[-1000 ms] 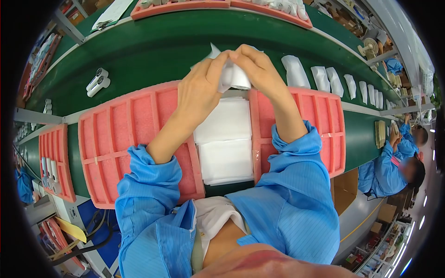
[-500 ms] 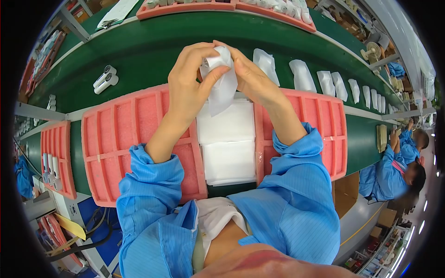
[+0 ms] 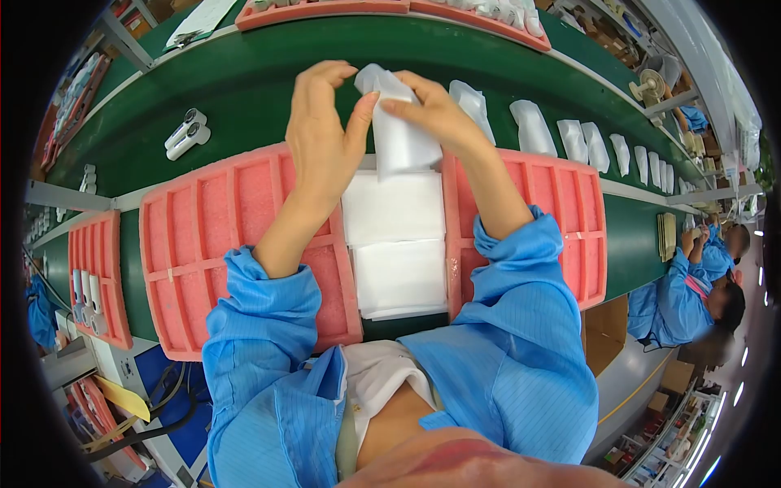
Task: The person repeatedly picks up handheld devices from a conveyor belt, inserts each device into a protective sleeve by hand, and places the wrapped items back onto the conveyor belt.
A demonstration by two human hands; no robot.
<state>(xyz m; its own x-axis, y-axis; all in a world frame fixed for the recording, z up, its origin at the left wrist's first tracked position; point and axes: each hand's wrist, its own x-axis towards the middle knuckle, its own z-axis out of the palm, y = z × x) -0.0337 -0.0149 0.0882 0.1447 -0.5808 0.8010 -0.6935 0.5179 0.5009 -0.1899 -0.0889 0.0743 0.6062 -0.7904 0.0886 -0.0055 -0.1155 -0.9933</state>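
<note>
A white wrapped piece hangs above the stacked white sheets. My right hand grips its upper right side between thumb and fingers. On the other side, my left hand has its fingers apart, with the thumb tip at the wrapping's left edge. Pink divided trays flank the sheets on both sides. To the right, several white wrapped pieces stand in a row on the green bench.
Two unwrapped white cylindrical parts lie at the left of the bench. Another pink tray is at far left. Filled pink trays sit at the back. Two co-workers in blue are at the far right, beside a cardboard box.
The wrapped piece has turned so its length points down toward the sheets. My left hand's fingers have opened away from it, while my right hand has closed on its top.
</note>
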